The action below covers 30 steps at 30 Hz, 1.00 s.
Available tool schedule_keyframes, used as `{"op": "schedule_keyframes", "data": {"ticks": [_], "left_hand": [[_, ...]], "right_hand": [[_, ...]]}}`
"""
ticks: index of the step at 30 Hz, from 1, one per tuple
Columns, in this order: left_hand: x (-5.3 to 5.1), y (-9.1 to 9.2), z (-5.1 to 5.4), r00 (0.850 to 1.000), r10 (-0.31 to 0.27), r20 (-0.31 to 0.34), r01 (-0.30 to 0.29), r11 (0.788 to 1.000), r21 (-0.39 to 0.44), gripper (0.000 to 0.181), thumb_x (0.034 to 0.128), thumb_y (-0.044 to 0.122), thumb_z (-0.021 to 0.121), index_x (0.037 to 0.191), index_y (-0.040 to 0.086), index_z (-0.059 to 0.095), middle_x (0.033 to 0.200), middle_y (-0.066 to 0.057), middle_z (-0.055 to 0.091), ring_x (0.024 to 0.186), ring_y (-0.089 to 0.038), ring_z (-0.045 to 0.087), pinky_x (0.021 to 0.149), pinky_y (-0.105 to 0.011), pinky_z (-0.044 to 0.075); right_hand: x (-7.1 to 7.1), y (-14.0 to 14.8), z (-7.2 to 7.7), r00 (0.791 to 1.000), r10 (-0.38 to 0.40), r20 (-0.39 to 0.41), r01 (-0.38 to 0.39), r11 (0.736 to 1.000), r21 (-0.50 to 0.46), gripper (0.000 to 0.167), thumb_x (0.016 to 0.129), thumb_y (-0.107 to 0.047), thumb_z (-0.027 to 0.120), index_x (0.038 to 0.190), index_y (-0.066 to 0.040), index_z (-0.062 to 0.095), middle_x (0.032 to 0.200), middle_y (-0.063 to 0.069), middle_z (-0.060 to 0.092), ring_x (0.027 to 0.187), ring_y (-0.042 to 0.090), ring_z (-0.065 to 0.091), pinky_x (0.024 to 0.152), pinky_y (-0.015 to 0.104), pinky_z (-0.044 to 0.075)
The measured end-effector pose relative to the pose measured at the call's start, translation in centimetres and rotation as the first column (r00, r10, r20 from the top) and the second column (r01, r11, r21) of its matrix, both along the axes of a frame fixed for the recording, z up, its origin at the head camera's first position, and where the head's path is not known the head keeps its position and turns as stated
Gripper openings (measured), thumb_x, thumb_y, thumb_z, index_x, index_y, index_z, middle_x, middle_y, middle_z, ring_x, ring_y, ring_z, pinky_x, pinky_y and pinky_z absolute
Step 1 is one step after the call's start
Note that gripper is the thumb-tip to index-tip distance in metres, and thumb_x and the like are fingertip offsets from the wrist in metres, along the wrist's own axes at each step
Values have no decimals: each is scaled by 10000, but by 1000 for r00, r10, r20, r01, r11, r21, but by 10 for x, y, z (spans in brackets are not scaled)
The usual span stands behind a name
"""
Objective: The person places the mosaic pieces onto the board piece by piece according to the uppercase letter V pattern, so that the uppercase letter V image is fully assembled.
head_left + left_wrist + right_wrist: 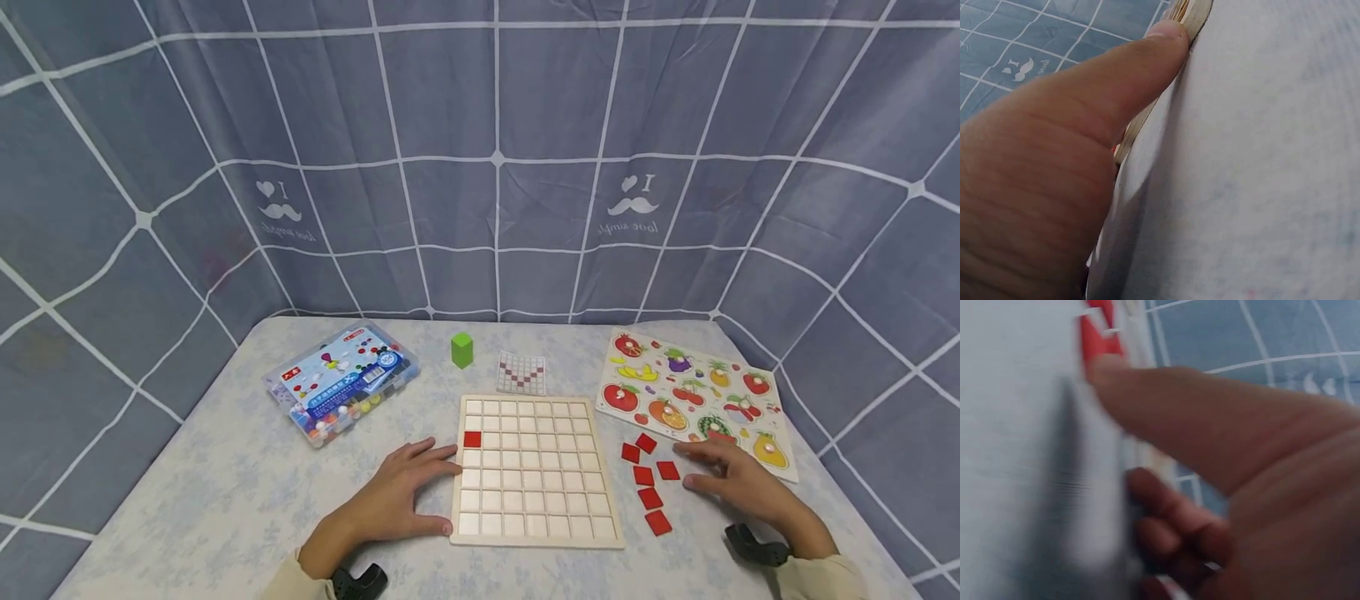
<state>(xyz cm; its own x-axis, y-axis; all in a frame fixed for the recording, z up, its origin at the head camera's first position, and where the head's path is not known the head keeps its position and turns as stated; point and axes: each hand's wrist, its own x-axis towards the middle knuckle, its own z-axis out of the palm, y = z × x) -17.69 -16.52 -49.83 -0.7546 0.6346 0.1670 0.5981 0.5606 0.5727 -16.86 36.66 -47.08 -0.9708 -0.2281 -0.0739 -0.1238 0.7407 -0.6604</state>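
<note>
A pale wooden grid board (536, 546) lies flat on the table, with one red square tile (472, 439) in a cell of its left column. My left hand (393, 498) rests against the board's left edge, fingers and thumb spread; the left wrist view shows the thumb (1129, 72) touching the rim. To the right of the board lie several loose red square tiles (643, 476). Beside them hovers my right hand (738, 482), thumb and forefinger apart. In the blurred right wrist view, the thumb (1166, 403) overlaps red tiles (1092, 340), and other fingers look bent.
A fruit puzzle board (660, 375) lies at the back right, partly under my right hand's outline. Behind the grid board are a small pattern card (521, 373) and a green block (462, 350). A clear plastic case of colored pieces (341, 379) sits back left. Curtains enclose the table.
</note>
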Motion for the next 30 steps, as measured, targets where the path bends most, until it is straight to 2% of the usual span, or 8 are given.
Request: {"op": "schedule_keyframes", "data": {"ticks": [3, 6, 9, 11, 17, 22, 30], "left_hand": [[1, 0, -3, 1000, -5, -2, 5, 1000, 7, 681, 808, 625, 767, 1376, 276, 625, 1544, 3, 463, 1455, -386, 294, 1103, -679, 203], [1, 0, -4, 1000, -9, -2, 9, 1000, 12, 673, 812, 621, 766, 1376, 282, 623, 1542, 1, 466, 1456, -387, 295, 1103, -679, 201], [1, 0, -4, 1000, -10, 4, 10, 1000, 11, 672, 815, 622, 762, 1381, 289, 618, 1544, 5, 463, 1460, -379, 289, 1106, -677, 197], [0, 0, -3, 1000, -8, 8, 8, 1000, 9, 676, 815, 625, 760, 1386, 294, 614, 1547, 11, 459, 1465, -371, 282, 1111, -673, 192], [-1, -2, -3, 1000, -8, -4, 8, 1000, 2, 675, 818, 636, 751, 1391, 311, 605, 1547, 15, 459, 1464, -373, 284, 1100, -681, 205], [-2, -2, -2, 1000, -10, 4, 10, 1000, -2, 681, 817, 640, 749, 1396, 312, 602, 1553, 26, 449, 1468, -368, 278, 1105, -680, 198], [-1, -1, -1, 1000, -4, 5, 4, 1000, -8, 685, 811, 647, 749, 1390, 308, 607, 1552, 28, 450, 1469, -361, 279, 1110, -672, 196]], "right_hand": [[0, -1, -11, 996, 0, -86, -1, 1000, -15, 486, 843, -219, 837, 1289, -84, 698, 1118, 139, 631, 1151, 362, 479, 889, 474, 465], [2, -2, -19, 979, 15, -201, -15, 1000, 0, 382, 824, -193, 852, 1188, -122, 757, 990, -6, 559, 922, 139, 480, 692, 299, 418], [2, -4, -23, 957, 18, -290, -17, 1000, 7, 238, 824, -152, 849, 1056, -155, 795, 955, -53, 551, 898, 56, 486, 685, 261, 416], [1, -5, -24, 944, 14, -329, -11, 1000, 10, 210, 816, -135, 852, 1017, -171, 800, 942, -67, 553, 890, 52, 488, 683, 263, 412], [-1, -8, -26, 925, 49, -376, -44, 999, 23, 327, 794, -91, 861, 1105, -159, 789, 961, -60, 540, 876, 85, 448, 648, 280, 372], [-1, -8, -27, 913, 70, -401, -65, 998, 26, 293, 780, -57, 860, 1037, -186, 800, 966, -52, 529, 889, 90, 453, 664, 291, 378], [-2, -7, -27, 924, 54, -380, -43, 998, 39, 273, 777, -101, 873, 1002, -220, 773, 974, -62, 536, 874, 71, 450, 658, 278, 377]]}}
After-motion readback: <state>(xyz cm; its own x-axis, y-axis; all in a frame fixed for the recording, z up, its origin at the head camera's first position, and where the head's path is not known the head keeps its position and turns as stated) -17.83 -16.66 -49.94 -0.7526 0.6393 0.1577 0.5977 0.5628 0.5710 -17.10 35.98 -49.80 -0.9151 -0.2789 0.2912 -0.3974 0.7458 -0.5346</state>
